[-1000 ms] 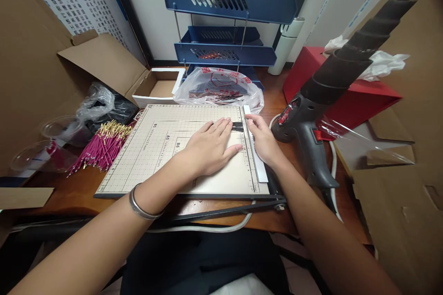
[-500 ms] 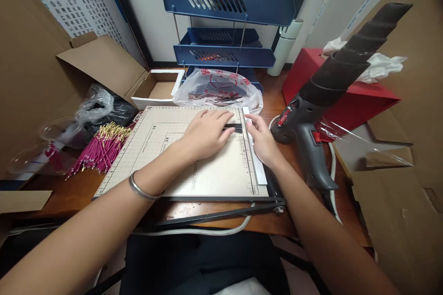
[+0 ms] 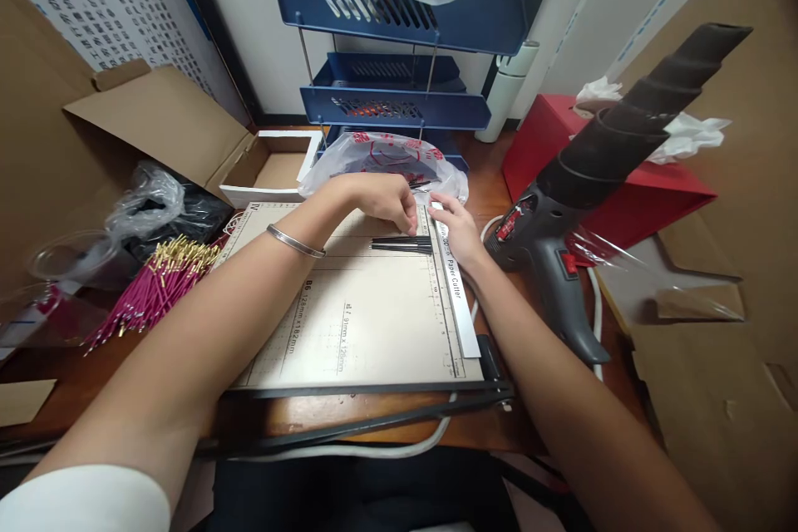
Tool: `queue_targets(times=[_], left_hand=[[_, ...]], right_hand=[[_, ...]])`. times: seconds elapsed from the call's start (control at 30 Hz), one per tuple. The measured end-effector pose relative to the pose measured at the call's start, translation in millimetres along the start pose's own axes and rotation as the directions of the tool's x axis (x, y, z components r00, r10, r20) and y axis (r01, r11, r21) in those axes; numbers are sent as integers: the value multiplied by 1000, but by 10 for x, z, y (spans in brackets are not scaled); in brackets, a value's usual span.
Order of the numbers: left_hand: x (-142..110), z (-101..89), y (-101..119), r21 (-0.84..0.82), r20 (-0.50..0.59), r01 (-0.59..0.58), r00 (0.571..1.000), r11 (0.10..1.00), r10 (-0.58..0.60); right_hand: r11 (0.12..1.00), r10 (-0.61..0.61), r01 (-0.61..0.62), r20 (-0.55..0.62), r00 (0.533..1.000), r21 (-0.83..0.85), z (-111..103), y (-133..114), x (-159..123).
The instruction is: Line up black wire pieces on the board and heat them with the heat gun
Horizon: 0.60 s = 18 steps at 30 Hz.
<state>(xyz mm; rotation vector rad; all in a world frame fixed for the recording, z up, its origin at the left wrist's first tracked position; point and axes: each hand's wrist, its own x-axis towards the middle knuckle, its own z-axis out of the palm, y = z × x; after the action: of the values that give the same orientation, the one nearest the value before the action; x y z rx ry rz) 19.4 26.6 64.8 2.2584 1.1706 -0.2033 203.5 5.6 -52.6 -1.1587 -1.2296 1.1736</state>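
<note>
Several thin black strips (image 3: 402,244) lie side by side on the cream board of a paper cutter (image 3: 374,324), their right ends against its ruled edge. My left hand (image 3: 386,198) is just above and behind them, its fingers curled down and pinched together near the ruled edge. Whatever those fingertips hold, if anything, is hidden. At the far end of the white guard strip (image 3: 458,291), my right hand (image 3: 460,234) has its thumb and fingers closed around the strip. The cutter's long dark arm (image 3: 374,424) extends along the board's near side.
Behind the board is a clear plastic bag (image 3: 386,154) before blue shelves (image 3: 399,106). Pink wires with gold ends (image 3: 155,283) and an open carton (image 3: 274,174) are on the left. A heat gun (image 3: 561,241) and a red tissue box (image 3: 673,183) stand right.
My left hand has lifted off the black strips and moved back, its spread fingers now curled together. The strips are more exposed. My right hand stays at the guard strip, and the view has shifted slightly.
</note>
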Motion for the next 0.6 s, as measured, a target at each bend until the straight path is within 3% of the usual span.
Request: queue_targets(times=[0.6], left_hand=[[-29, 67, 110, 79, 18, -103, 995, 992, 102]], right_hand=[[999, -28, 28, -17, 999, 37, -40, 26, -87]])
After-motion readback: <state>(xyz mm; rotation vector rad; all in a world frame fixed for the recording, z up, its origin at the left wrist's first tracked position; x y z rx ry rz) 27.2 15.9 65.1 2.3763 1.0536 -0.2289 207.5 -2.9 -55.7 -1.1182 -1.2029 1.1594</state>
